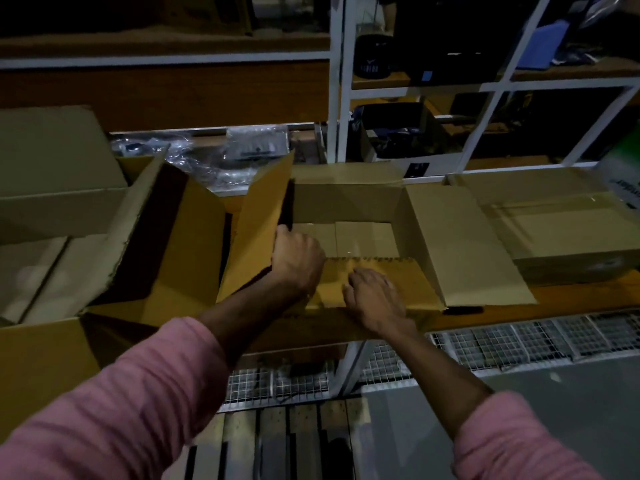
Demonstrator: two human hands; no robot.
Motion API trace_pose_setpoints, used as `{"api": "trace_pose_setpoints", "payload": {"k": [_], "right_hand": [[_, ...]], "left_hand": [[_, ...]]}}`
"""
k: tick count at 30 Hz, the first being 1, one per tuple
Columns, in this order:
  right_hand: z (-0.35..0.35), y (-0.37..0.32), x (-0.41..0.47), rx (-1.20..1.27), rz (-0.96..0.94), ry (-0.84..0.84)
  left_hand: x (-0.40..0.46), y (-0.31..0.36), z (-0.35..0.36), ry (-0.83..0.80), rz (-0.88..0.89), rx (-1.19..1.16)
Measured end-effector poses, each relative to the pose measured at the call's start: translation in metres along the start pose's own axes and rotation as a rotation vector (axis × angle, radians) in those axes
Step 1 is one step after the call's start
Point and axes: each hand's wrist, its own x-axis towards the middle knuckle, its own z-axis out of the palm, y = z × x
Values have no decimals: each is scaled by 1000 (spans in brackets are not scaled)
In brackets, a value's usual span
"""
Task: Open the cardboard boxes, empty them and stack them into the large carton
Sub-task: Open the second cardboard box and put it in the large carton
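We can read almost no writing here: a dark container (375, 60) on the upper shelf carries pale lettering too blurred to make out, and a green-and-white package (623, 171) at the far right edge shows dark print we cannot decipher. The open cardboard box (346, 202) sits on the counter (571, 296) straight ahead, its four flaps spread, with only its taped bottom showing inside. Our left hand (298, 259) reaches over the near left corner, fingers curled round the base of the upright left flap (256, 230), gripping it. Our right hand (375, 296) lies flat on the near flap (374, 284), fingers spread and straight, pressing it downward and grasping nothing. Both forearms stretch forward from pink sleeves (114, 403). The large carton (166, 251) stands open just left of the box, their flaps touching. A closed box (561, 230) rests on the counter to the right, partly under the opened right flap.
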Motion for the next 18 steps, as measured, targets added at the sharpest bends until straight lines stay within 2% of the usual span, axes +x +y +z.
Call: {"api": "trace_pose_setpoints", "payload": {"k": [4, 8, 13, 18], "right_hand": [[-6, 6, -12, -33, 28, 2], [-11, 16, -16, -54, 59, -21], [-13, 33, -22, -62, 97, -71], [-19, 31, -14, -49, 100, -134]], "left_hand": [[-10, -31, 22, -80, -132, -52], [-26, -49, 62, -72, -133, -220], [-35, -42, 101, -157, -160, -456], [-35, -30, 119, -137, -149, -539]]}}
